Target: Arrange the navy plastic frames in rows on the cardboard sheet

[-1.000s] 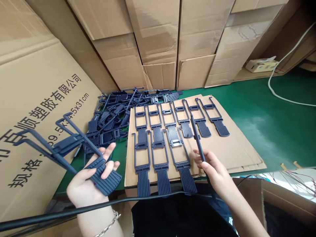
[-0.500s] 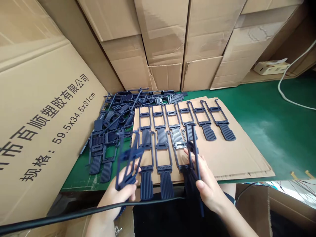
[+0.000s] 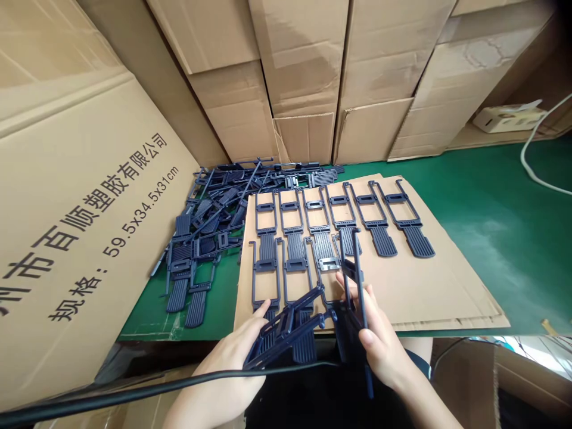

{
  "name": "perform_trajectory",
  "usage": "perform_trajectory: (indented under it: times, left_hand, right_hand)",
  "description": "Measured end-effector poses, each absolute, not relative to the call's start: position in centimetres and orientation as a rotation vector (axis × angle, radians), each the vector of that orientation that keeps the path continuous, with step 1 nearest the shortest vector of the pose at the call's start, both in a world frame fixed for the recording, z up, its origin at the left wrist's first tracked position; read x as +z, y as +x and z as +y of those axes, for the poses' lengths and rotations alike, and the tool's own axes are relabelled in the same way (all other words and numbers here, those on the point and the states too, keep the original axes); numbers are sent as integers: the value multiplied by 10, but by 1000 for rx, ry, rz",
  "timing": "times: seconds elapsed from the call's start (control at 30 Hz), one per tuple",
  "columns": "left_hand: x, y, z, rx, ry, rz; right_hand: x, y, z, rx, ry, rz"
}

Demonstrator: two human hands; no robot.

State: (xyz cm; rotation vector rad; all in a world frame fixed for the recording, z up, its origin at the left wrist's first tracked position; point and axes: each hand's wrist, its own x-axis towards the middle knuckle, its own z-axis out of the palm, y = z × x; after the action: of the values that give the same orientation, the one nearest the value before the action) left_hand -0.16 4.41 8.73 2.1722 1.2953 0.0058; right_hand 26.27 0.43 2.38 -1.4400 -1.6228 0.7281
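My left hand (image 3: 239, 351) is closed around dark blue plastic frames (image 3: 286, 330), tilted with their hooked ends toward the right, over the near edge of the cardboard sheet. In my right hand (image 3: 379, 339) is another dark blue frame (image 3: 353, 274), held upright on its edge. Flat on the cardboard sheet (image 3: 429, 286) lie two rows of similar frames with ribbed tabs, the back row holding several, such as the one at its right end (image 3: 409, 217). Part of the front row is hidden behind my hands and the held frames.
A tangled pile of dark blue frames (image 3: 205, 214) lies on the green table (image 3: 487, 238) at left. Cardboard boxes (image 3: 299, 59) line the back, and a printed box (image 3: 89, 238) stands at left. A black cable (image 3: 156, 387) crosses in front; a white cable (image 3: 531, 161) hangs at right.
My left hand has turned and moved right, swinging its frames from upright to a low slant toward the right. My right hand still holds its frame, nearly in place. The view has shifted slightly.
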Motion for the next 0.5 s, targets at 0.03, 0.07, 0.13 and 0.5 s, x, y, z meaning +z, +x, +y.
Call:
perform_trajectory:
  times: [0.03,0.07,0.13,0.5]
  left_hand:
    - [87,-2,44,-2,2168,1297]
    - [86,-2,44,-6,2163,1298]
    - [85,-2,45,-6,2156,1297]
    - [85,-4,46,-22,2118,1332]
  right_hand:
    - [24,262,4,750,-1411,-1630]
    - [24,262,4,772,-1387,-1634]
    - [23,261,4,798,-1368,-1633]
    - [20,257,6,884,-1347,-1598]
